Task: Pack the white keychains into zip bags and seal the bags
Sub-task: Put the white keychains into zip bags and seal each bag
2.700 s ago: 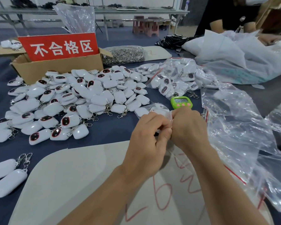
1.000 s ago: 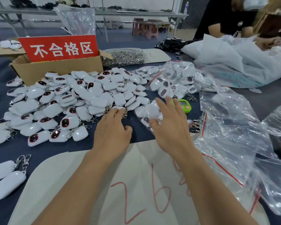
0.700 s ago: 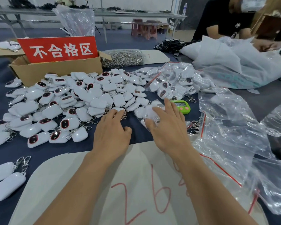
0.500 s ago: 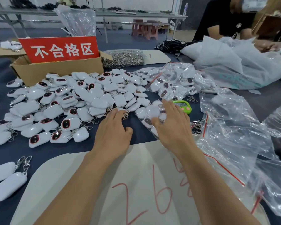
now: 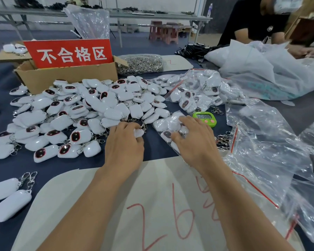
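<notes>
My left hand (image 5: 124,144) hides its own fingertips; fingers curl round one white keychain (image 5: 139,133) at the edge of the pile (image 5: 91,109). Right hand (image 5: 195,142), fingers spread, presses the filled zip bag (image 5: 166,123) beside the timer (image 5: 204,118).

L hand (image 5: 124,147) bare | R hand (image 5: 196,142) bare | forearms (image 5: 91,205) bare

Red sign (image 5: 69,54) stuck in the cardboard box (image 5: 71,78) says "不合格区" in white. The beige board (image 5: 98,214) on the bench has "26" scrawled in red marker, further digits hidden. The green timer (image 5: 205,119) shows digits, too blurry to read.
</notes>
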{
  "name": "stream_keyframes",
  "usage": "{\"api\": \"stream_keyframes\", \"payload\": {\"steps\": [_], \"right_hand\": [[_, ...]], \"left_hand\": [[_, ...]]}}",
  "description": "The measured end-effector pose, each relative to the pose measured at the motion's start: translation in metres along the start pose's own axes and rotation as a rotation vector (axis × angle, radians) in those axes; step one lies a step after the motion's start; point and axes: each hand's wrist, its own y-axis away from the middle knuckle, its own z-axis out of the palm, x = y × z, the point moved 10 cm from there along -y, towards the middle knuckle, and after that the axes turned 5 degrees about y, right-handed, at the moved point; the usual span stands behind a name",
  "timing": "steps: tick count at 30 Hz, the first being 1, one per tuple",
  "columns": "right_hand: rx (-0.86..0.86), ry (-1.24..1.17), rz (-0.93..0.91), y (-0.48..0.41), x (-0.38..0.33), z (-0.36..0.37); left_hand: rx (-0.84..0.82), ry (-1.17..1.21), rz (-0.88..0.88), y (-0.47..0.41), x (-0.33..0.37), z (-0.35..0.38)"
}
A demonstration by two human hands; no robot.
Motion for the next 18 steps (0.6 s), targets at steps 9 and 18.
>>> {"api": "stream_keyframes", "payload": {"steps": [9,18], "right_hand": [[-0.064,-0.256,-0.152,0.031,-0.057,0.012],[-0.089,-0.366,-0.122,0.027,-0.051,0.015]], "left_hand": [[0.040,0.412,-0.116,-0.005,-0.007,-0.009],[-0.123,0.617,-0.093,0.005,0.015,0.001]]}}
